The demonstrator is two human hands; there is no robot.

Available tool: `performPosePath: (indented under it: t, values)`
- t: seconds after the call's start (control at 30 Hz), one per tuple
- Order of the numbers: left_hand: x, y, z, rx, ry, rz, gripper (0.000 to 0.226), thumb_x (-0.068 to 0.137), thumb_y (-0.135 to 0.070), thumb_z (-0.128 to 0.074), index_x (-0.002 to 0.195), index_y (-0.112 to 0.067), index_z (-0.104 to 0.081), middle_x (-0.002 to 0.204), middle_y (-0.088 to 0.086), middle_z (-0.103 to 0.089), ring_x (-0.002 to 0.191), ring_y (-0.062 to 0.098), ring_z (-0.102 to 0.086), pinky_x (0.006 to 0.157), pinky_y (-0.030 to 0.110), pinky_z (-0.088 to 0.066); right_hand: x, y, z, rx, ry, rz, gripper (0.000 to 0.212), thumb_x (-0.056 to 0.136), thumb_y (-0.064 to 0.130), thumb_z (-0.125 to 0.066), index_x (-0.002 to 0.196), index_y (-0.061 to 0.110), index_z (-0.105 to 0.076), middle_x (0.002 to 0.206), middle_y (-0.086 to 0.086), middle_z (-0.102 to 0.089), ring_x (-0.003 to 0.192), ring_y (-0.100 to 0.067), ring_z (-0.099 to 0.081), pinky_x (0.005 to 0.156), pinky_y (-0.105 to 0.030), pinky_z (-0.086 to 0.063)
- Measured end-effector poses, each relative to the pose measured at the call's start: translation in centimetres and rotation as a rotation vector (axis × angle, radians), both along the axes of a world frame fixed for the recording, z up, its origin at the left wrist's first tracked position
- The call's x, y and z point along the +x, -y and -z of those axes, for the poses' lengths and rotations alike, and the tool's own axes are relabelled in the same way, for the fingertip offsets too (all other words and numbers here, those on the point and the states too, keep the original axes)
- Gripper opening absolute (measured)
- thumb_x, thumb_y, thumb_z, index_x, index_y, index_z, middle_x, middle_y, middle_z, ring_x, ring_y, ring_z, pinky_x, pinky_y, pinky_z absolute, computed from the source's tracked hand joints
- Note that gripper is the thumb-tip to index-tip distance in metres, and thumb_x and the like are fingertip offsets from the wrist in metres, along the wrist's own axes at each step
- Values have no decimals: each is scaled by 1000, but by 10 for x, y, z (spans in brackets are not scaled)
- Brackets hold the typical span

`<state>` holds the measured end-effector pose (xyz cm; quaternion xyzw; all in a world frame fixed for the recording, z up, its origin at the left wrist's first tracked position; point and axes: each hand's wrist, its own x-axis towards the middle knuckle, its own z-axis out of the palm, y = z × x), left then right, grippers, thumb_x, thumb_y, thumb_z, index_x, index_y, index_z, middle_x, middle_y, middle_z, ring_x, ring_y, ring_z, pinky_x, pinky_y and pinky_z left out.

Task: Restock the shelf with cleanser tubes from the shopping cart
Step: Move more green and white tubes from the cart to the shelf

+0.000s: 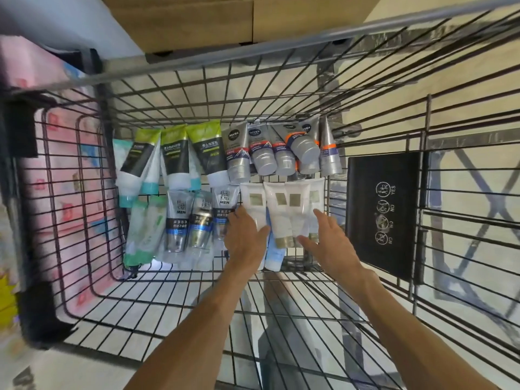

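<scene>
Reaching into the wire shopping cart (281,88): left hand (247,237) and right hand (327,240), both spread and gripping nothing, flanking the white cleanser tubes (281,209) beside the black child-seat flap (384,212). Best closed inward, gathering all together.

Retail shop, stockroom or aisle side. Evidence: wire shopping cart (281,88) with black child-seat warning flap (384,212), loaded with multiples of the same branded cleanser tubes (244,153) sorted in groups. Cardboard cartons (197,21) beyond the cart, pink packaged goods (56,164) stacked at left. Tiled floor.
</scene>
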<state>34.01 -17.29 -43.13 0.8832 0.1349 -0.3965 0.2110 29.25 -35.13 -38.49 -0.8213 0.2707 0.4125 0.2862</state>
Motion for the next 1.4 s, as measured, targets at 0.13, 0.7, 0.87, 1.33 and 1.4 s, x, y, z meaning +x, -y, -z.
performPosePath:
  t: [0.13, 0.7, 0.87, 1.33, 1.4]
  values:
    - [2, -10, -7, -36, -22, -36, 70, 89, -39, -78, 142, -11, -42, 138, 9, -51, 123, 31, -57, 94, 46, -50, -2, -5, 5, -7, 0, 25, 77, 94, 45, -69, 155, 26, -27, 149, -5, -44, 132, -28, -52, 105, -49, -48]
    - [11, -37, -18, -173, -98, -72, 56, 85, -33, -83, 129, -15, -54, 122, 3, -65, 106, 24, -66, 84, 40, -58, -1, -21, 24, 0, 9, 121, 71, 93, 40, -73, 149, 22, -34, 144, -7, -47, 125, -28, -57, 99, -45, -54]
    - [11, -43, -23, -211, -134, -143, 58, 85, -31, -84, 130, -17, -50, 124, 2, -66, 107, 22, -65, 88, 43, -59, 2, -33, 26, -109, 86, 117, 62, 94, 37, -72, 143, 19, -39, 138, -7, -43, 123, -25, -54, 98, -43, -55]
    - [4, -82, -30, -267, -97, -212, 57, 83, -31, -86, 124, -28, -45, 114, -9, -59, 100, 16, -64, 81, 35, -60, 11, -82, 51, -127, 39, 371, 49, 91, 39, -74, 126, 12, -53, 117, -7, -57, 102, -29, -62, 87, -45, -56]
    - [5, -85, -31, -274, -85, -218, 57, 84, -29, -85, 126, -25, -47, 112, -11, -58, 98, 13, -63, 70, 24, -53, 13, -83, 55, -118, 46, 378, 46, 86, 38, -77, 119, 12, -57, 109, -7, -64, 98, -30, -64, 85, -48, -58]
